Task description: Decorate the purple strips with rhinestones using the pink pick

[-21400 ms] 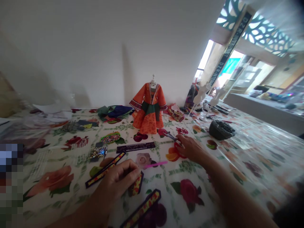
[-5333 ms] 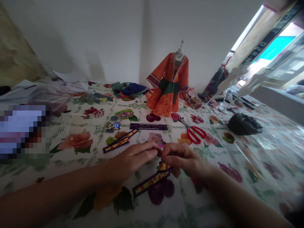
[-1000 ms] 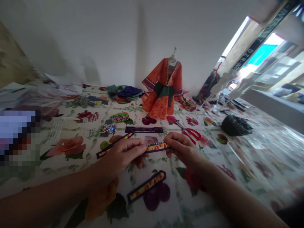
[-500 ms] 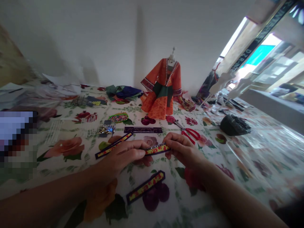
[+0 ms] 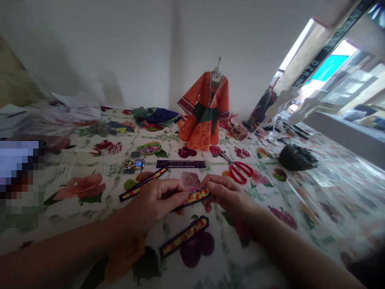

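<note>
Between my hands is a fabric strip (image 5: 197, 196), yellow and red with a dark border and shiny studs along its upper edge. My left hand (image 5: 164, 198) pinches its left end between thumb and fingers. The other end is gripped by my right hand (image 5: 225, 193). A similar patterned strip (image 5: 184, 237) lies on the table in front of me, and another yellow strip (image 5: 144, 184) rests partly behind my left hand. Farther back is a dark strip (image 5: 180, 164) with rows of white beads. Red-handled scissors (image 5: 239, 170) lie open beyond my right hand.
A small dress form in an orange and green dress (image 5: 207, 112) stands by the wall. To the left are a tray of colourful beads (image 5: 149, 148), a packet of shiny studs (image 5: 134, 163) and bead sheets (image 5: 67, 165). A dark pincushion-like lump (image 5: 297, 157) sits right on the flowered tablecloth (image 5: 120, 224).
My hands have drawn closer together along the strip and turned it, its left end now lower. The scissors' handles show more fully. The strips on the table have not moved.
</note>
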A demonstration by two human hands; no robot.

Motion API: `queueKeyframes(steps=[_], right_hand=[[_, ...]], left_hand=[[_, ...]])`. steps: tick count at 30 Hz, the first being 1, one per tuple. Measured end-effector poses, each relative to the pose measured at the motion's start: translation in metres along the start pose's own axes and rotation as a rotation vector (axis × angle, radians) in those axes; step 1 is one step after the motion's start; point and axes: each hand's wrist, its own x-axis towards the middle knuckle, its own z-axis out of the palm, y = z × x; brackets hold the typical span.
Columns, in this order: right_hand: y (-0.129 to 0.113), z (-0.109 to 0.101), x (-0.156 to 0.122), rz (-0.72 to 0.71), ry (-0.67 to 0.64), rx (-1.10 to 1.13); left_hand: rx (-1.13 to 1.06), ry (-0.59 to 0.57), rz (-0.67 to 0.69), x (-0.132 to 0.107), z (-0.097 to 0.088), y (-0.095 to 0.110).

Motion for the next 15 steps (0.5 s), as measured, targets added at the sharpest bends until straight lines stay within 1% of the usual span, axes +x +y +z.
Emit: queueKeyframes(steps=[2,4,8,12,15], right_hand=[[0.001,-0.002,0.0,-0.005,0.008,0.049],[0.001,-0.002,0.0,-0.01,0.028,0.034],[-0.003,0.001,0.001,-0.03,0.055,-0.078],[-0.009,0.006,0.001,-0.041,0.03,-0.221],[-0.013,0.01,0.001,-0.034,0.032,-0.27]], left_hand=[[-0.003,0.009,-0.015,0.0,-0.001,0.0],[-0.004,0.001,-0.018,0.0,-0.001,0.001],[0.027,-0.028,-0.052,-0.003,-0.002,0.005],[0.13,0.009,-0.07,-0.006,-0.004,0.012],[0.089,-0.012,-0.083,-0.007,-0.001,0.013]])
